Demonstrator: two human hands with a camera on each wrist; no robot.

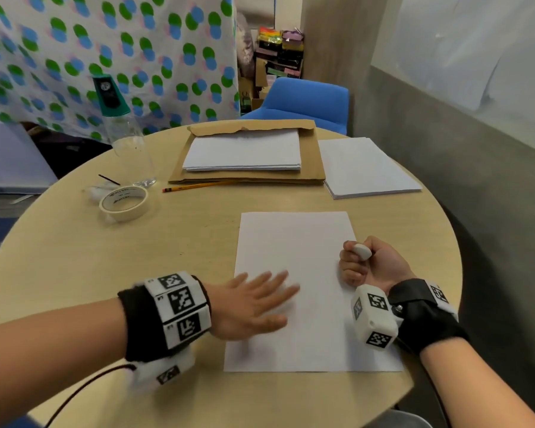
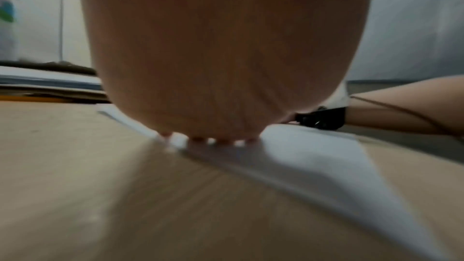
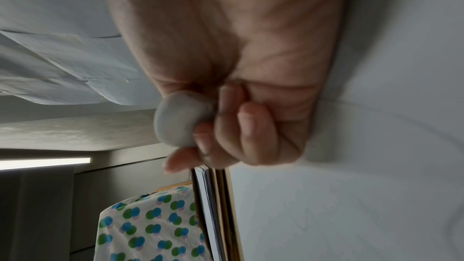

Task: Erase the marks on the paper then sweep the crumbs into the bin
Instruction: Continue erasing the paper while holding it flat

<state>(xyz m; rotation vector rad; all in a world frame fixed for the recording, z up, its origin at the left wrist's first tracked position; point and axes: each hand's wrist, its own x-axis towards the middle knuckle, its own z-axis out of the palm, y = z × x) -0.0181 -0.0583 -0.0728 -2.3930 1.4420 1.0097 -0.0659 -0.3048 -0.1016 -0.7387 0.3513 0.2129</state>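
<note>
— Head view: whereabouts of paper?

— Flat on table, straight ahead, long axis pointing away from the body. Looks blank from up here; faint pencil traces perhaps in the right wrist view, too blurred to be sure.

— Left hand?

— Palm down on the sheet's near-left part, fingers straight and spread, aimed across toward the right edge. Holds nothing. Blurred, so probably mid-brush.

— Right hand?

— Parked at the sheet's right edge, curled tight round eraser, which pokes out at the thumb side. Lifted clear of the sheet, not rubbing.

— Crumbs?

— Too small to make out in any view. Likely somewhere on the sheet ahead of the left fingers.

— Bin?

— Not in view at all, so no telling which way to sweep.

— Nearer hand for sweeping?

— Left, clearly: already flat on the sheet, free of any load. Probably best to brush across the short axis, toward whichever table edge stands over the bin.

— Risk?

— Sheet sliding under the palm; nothing pins it down.
</note>
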